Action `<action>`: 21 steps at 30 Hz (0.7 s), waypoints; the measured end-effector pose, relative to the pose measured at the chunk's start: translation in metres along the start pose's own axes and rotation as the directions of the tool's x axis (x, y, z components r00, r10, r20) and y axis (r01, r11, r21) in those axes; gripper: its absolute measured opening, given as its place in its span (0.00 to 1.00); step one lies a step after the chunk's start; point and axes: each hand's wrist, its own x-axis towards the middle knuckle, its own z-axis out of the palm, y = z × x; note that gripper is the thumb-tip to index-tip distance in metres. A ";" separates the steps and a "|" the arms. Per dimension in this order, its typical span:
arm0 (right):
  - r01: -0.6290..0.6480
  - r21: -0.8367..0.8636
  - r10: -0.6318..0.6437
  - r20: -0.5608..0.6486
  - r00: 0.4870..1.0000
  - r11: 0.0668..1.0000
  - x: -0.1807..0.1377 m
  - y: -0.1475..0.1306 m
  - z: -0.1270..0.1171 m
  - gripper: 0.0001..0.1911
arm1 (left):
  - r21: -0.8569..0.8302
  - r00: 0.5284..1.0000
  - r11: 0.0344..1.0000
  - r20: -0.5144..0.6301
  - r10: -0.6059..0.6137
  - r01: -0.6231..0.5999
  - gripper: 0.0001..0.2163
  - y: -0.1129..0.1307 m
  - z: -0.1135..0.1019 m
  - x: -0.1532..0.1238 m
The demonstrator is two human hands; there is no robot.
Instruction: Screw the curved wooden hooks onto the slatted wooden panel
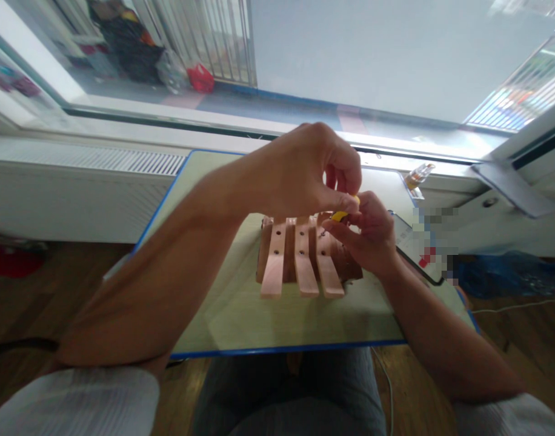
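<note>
A wooden assembly (300, 260) of three flat slats with holes lies on the small blue-edged table (241, 327). My left hand (300, 175) is curled closed above the assembly's far end, its thumb and fingers pinching a small yellow object (343, 214). My right hand (366, 239) is closed too, resting on the assembly's right side and pinching the same yellow object from below. What the yellow piece is cannot be made out.
A dark-edged flat item (411, 242) lies on the table's right side, and a small clear bottle (419, 175) stands at its far right corner. A white radiator (77, 181) and a window sill run behind the table. My knees (286, 393) are below the table's front edge.
</note>
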 end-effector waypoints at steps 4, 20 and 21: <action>-0.012 0.044 0.010 0.051 0.999 0.999 0.000 -0.004 -0.002 0.13 | 0.026 1.000 1.000 0.031 0.001 -0.002 0.04 0.000 -0.002 -0.001; -0.058 0.006 0.058 0.011 0.998 0.998 -0.001 -0.001 0.000 0.16 | 0.022 0.988 0.997 0.131 -0.082 0.080 0.10 -0.007 -0.006 0.002; -0.057 -0.010 0.057 -0.002 0.998 0.998 -0.001 -0.001 0.000 0.17 | 0.023 0.989 0.997 0.122 -0.081 0.079 0.10 -0.008 -0.006 0.002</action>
